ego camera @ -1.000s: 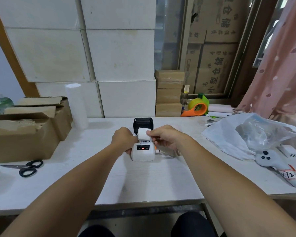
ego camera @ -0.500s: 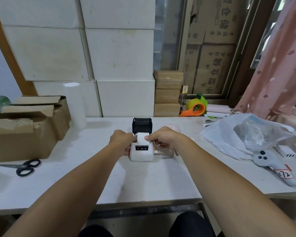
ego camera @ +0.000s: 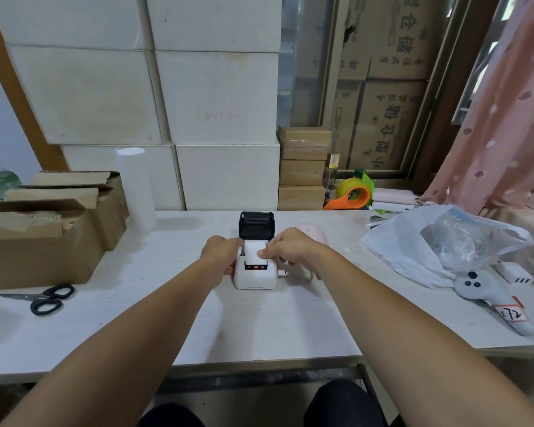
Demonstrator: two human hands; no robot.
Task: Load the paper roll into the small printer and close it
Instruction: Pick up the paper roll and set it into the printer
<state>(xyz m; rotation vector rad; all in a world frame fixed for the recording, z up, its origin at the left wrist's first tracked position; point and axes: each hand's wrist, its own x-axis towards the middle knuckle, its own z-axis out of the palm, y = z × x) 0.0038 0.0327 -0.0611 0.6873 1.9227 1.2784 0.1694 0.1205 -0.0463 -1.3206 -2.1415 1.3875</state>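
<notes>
A small white printer point(ego camera: 254, 277) stands mid-table with a red light on its front panel. Its black lid point(ego camera: 256, 224) is swung up and back, open. A white paper roll point(ego camera: 252, 251) sits in the printer's bay, its loose end lying over the front. My left hand point(ego camera: 221, 252) grips the printer's left side. My right hand point(ego camera: 287, 247) pinches the paper's end at the right with thumb and forefinger. The bay under the paper is hidden.
Open cardboard boxes point(ego camera: 43, 235) and black scissors point(ego camera: 45, 298) lie at the left. A tall white roll point(ego camera: 135, 188) stands behind them. At the right are a plastic bag point(ego camera: 444, 241), a white handheld device point(ego camera: 487, 295) and an orange tape dispenser point(ego camera: 353, 195). White boxes point(ego camera: 198, 103) line the back.
The paper roll went down from above the printer into its bay. My right hand followed it down and holds the paper's end. My left hand stayed on the printer.
</notes>
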